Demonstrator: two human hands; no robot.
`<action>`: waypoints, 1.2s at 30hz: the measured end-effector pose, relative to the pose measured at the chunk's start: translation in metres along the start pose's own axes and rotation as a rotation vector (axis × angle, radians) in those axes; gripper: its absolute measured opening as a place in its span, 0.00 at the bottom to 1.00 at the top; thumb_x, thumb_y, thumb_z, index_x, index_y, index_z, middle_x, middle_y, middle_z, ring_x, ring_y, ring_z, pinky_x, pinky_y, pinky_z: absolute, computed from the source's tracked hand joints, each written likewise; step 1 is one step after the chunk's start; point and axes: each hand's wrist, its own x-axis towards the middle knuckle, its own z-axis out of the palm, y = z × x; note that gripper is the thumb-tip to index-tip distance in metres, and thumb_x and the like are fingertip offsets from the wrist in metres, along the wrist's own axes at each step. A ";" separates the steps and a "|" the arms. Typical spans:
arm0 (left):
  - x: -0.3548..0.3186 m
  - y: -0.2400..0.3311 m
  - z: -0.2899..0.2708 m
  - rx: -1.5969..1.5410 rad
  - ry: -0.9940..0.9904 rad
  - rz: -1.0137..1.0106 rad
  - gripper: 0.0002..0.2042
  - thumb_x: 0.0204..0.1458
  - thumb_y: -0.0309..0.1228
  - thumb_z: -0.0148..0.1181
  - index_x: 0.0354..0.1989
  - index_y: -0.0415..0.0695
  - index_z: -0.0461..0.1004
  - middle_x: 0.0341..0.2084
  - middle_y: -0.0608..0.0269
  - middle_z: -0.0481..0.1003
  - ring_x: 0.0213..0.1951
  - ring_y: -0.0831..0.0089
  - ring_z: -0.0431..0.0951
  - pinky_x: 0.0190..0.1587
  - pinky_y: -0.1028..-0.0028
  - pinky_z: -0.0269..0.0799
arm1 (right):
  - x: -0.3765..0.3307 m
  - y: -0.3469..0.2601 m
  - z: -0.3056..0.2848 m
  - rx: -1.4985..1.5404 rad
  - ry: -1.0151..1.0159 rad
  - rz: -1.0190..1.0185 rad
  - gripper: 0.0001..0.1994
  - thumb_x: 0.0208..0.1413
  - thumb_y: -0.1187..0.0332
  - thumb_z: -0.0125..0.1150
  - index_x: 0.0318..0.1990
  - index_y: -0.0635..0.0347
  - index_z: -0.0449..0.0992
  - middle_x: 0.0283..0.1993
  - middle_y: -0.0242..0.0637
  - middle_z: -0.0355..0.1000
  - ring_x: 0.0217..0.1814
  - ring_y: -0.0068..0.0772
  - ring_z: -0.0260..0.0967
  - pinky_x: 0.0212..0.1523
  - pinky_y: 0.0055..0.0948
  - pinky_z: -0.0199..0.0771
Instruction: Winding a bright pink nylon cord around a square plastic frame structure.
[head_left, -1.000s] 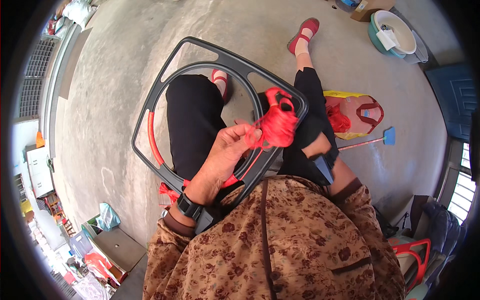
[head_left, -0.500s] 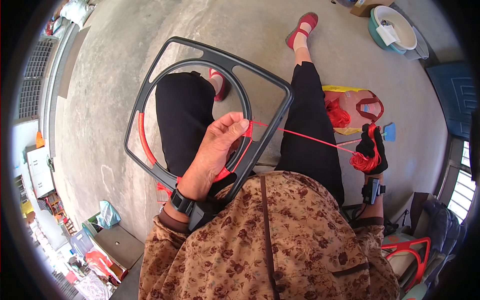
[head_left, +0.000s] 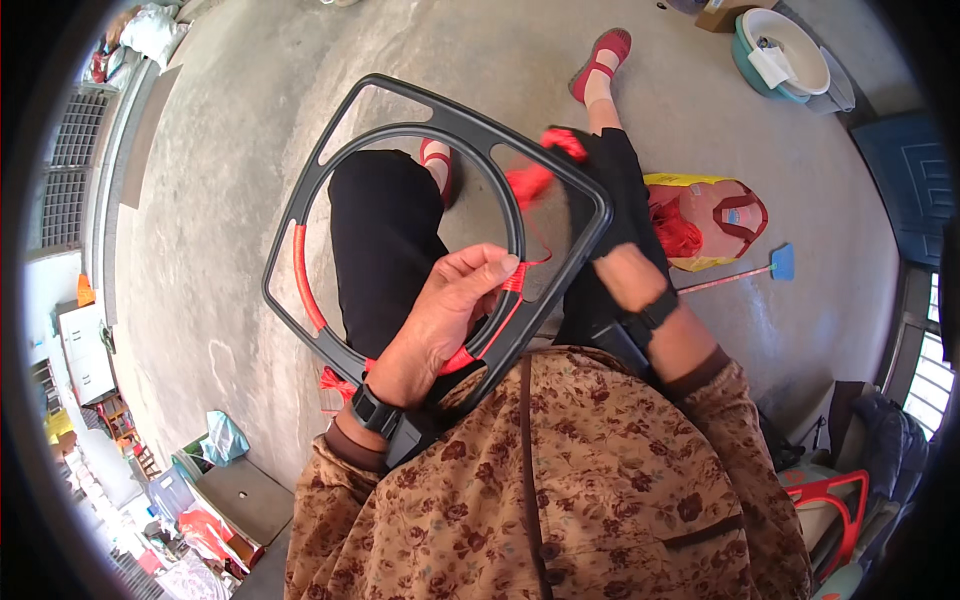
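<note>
A black rounded-square plastic frame (head_left: pixel 590 245) with a round ring inside lies over my lap. Red cord covers parts of the ring, on its left (head_left: pixel 304 270) and lower right. My left hand (head_left: pixel 455 300) pinches the ring's right side, thumb and fingers closed on the wrapped cord (head_left: pixel 516 277). In a black glove, my right hand (head_left: pixel 592 190) is at the frame's upper right side and holds a blurred bundle of red cord (head_left: pixel 530 186), seen partly through the gap between ring and outer edge. A slack strand runs from the bundle to the wrapping.
On the concrete floor to the right stands a yellow and red bag (head_left: pixel 715 225) with red cord in it. A blue-headed tool (head_left: pixel 782 262) lies beside it. Nested basins (head_left: pixel 790 55) are at the far right, and a red-framed chair (head_left: pixel 850 510) is near right.
My right hand has come in from the far right to the frame with the cord bundle. The taut strand has gone slack. The frame has shifted slightly right, my left hand still pinching it.
</note>
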 end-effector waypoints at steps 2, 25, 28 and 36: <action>-0.001 0.000 0.002 -0.005 -0.006 -0.002 0.06 0.56 0.31 0.62 0.36 0.42 0.77 0.25 0.71 0.77 0.26 0.83 0.75 0.30 0.81 0.73 | -0.011 -0.002 0.017 0.110 -0.201 -0.004 0.13 0.57 0.72 0.58 0.50 0.64 0.74 0.48 0.39 0.73 0.46 0.26 0.69 0.48 0.25 0.70; 0.004 -0.002 0.000 0.132 0.044 0.097 0.08 0.57 0.35 0.62 0.33 0.44 0.78 0.20 0.79 0.72 0.20 0.91 0.63 0.23 0.86 0.55 | -0.018 0.016 -0.028 0.760 -0.027 0.206 0.12 0.65 0.63 0.50 0.50 0.59 0.71 0.41 0.33 0.72 0.32 0.28 0.69 0.35 0.26 0.71; 0.007 -0.003 -0.001 0.122 0.069 0.097 0.08 0.57 0.35 0.61 0.33 0.44 0.78 0.20 0.79 0.72 0.20 0.91 0.62 0.23 0.86 0.54 | -0.045 -0.006 -0.085 0.948 0.223 0.302 0.11 0.66 0.59 0.48 0.45 0.56 0.69 0.30 0.28 0.66 0.23 0.25 0.63 0.25 0.25 0.65; 0.009 0.003 0.008 0.046 0.108 0.078 0.09 0.57 0.36 0.61 0.35 0.43 0.78 0.21 0.78 0.72 0.23 0.90 0.69 0.25 0.87 0.63 | -0.131 -0.002 -0.188 0.937 0.106 0.438 0.13 0.67 0.52 0.43 0.37 0.49 0.65 0.18 0.21 0.54 0.16 0.19 0.53 0.17 0.22 0.51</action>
